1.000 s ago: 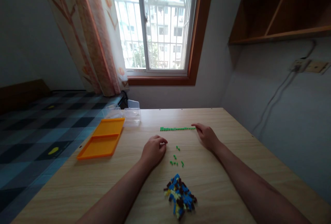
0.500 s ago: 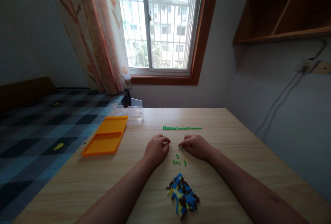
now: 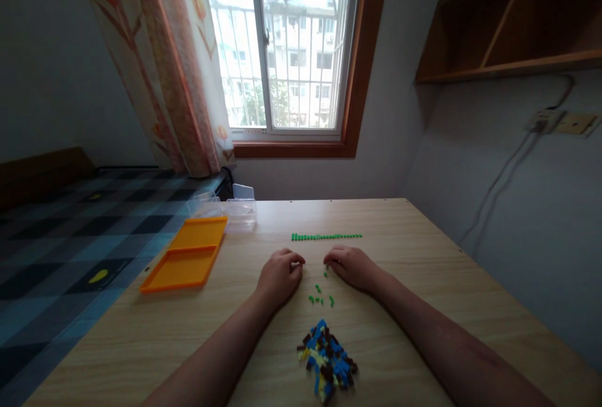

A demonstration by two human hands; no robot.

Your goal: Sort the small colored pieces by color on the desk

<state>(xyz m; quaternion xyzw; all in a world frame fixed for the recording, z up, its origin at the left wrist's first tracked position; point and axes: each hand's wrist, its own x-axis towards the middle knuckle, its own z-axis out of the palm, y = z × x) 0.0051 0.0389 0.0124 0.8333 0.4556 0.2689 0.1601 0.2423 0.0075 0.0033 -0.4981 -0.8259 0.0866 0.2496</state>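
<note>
A straight row of small green pieces (image 3: 326, 236) lies on the wooden table (image 3: 423, 294) ahead of my hands. My right hand (image 3: 352, 266) rests just below it, fingers curled, its fingertips at a loose green piece (image 3: 326, 267). My left hand (image 3: 279, 275) lies curled on the table to the left, nothing visible in it. Several more loose green pieces (image 3: 321, 297) sit between and just below my hands. A heap of blue, brown and yellow pieces (image 3: 327, 359) lies nearer to me.
An orange tray (image 3: 187, 259) sits at the table's left edge, with a clear plastic box (image 3: 235, 212) behind it. A bed with a checked cover (image 3: 70, 237) adjoins the table on the left. Window, curtain and wall shelf stand behind.
My right hand has drawn back from the right end of the green row to the loose green pieces beside my left hand. The left hand has stayed put.
</note>
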